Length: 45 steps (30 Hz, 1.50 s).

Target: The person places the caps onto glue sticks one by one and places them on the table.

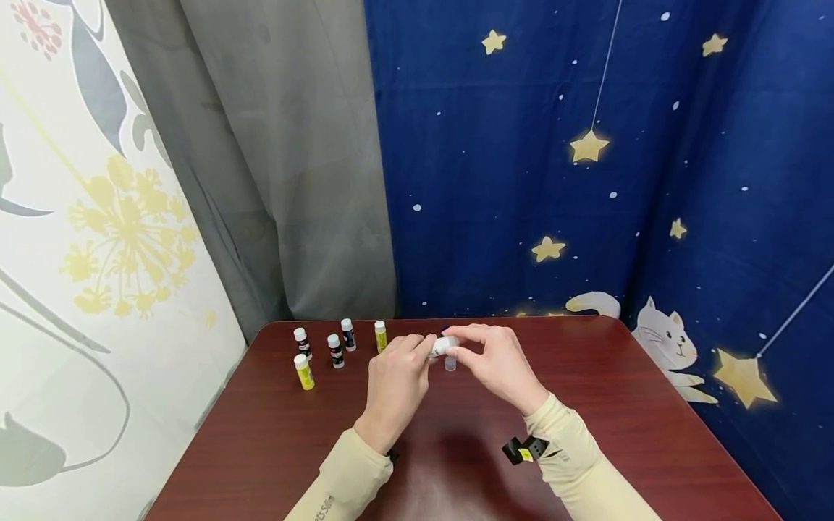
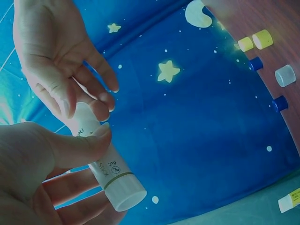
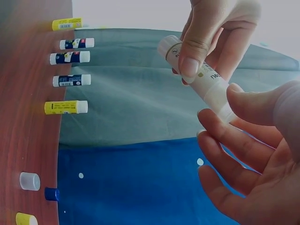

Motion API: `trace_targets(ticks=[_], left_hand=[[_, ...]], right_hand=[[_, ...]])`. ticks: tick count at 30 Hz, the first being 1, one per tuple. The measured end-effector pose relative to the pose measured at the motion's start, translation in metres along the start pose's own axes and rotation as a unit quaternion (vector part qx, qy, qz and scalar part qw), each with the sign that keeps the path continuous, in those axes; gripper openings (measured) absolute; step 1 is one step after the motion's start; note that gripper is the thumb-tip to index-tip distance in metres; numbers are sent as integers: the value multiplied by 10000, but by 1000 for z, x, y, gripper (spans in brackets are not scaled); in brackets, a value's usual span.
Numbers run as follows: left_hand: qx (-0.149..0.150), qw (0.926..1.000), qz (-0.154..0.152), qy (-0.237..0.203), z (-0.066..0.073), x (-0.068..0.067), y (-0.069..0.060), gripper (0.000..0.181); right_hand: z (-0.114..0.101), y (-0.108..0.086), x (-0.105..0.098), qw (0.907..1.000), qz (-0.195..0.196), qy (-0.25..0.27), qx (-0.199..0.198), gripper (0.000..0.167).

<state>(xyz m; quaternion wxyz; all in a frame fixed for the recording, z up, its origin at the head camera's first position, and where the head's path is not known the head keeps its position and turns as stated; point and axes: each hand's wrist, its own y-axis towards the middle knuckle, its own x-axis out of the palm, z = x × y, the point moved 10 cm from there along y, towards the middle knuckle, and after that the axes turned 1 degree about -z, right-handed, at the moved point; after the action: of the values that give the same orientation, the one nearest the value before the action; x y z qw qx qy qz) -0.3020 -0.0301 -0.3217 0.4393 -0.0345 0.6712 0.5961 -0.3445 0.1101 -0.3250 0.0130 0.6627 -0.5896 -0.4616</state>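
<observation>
A white glue stick [image 1: 441, 346] is held between both hands above the table. My left hand [image 1: 396, 383] grips its body, thumb across the printed label in the left wrist view, where the stick's white base [image 2: 125, 192] points down to the right. My right hand [image 1: 500, 365] pinches the other end between thumb and index finger, its remaining fingers spread in the right wrist view. That end [image 3: 218, 99] looks translucent. Behind the hands a translucent cap [image 1: 450, 364] stands on the table.
Several capped sticks stand at the table's back left, including a yellow one [image 1: 304, 372] and a dark one [image 1: 335, 352]. Loose yellow caps [image 2: 262, 39] and blue caps [image 2: 280, 104] stand near the table's edge [image 1: 280, 323]. Curtains hang behind the table.
</observation>
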Motion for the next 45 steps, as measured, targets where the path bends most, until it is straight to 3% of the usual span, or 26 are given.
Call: trace_targets(ticks=[14, 24, 36, 45], left_hand=[[40, 9999, 84, 86, 2, -1, -4, 29], [13, 9993, 382, 32, 3, -3, -5, 29], [-201, 9996, 173, -36, -1, -3, -5, 29], [-379, 9990, 142, -177, -8, -5, -8, 34]], right_hand=[[-3, 0, 6, 9999, -90, -14, 65, 24], [-1, -2, 9, 9998, -131, 120, 95, 23], [1, 1, 9, 9992, -323, 232, 66, 23], [-5, 4, 8, 9995, -117, 201, -197, 29]])
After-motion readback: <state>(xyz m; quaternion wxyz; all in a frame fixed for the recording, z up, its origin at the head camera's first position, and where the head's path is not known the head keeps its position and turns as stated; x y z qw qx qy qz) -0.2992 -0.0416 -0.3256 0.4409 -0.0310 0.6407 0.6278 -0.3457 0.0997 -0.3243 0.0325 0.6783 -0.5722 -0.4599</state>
